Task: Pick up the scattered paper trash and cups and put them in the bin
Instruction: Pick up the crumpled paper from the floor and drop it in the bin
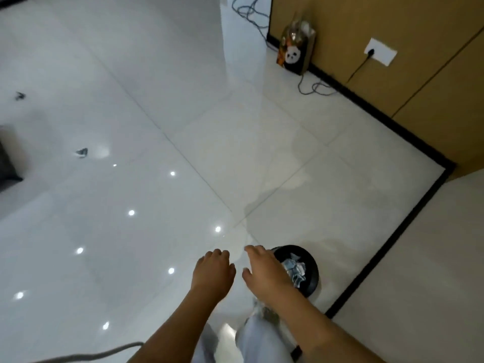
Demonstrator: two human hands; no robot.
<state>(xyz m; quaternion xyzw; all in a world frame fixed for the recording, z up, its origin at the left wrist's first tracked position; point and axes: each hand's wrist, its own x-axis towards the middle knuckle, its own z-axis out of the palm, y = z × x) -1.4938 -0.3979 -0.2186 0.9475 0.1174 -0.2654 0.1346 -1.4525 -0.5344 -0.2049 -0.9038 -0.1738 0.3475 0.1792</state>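
Beside the black bin point(310, 260), in the head view, both hands hang over the glossy white floor point(183, 127). The left hand point(213, 271) is just to the left of the bin, its fingers point(217, 254) loosely curled and holding nothing. The right hand point(264, 268) reaches partly over the bin's left rim, fingers relaxed and spread, also empty. Crumpled paper point(296, 269) already lies inside the bin.

Far to the left of the bin, two small paper scraps lie on the floor, well apart from each other: one scrap point(82, 152) nearer, another scrap point(20, 95) further away. Much open floor lies between them and the bin.

To the right of the bin, a black baseboard point(379, 247) marks the edge of the tiles and turns a corner further up. Beyond the bin, along this edge, a panda-printed bag point(294, 55) stands against the brown wall point(392, 35), with a loose cable point(314, 89) beside it on the floor and a wall socket point(380, 51) above.
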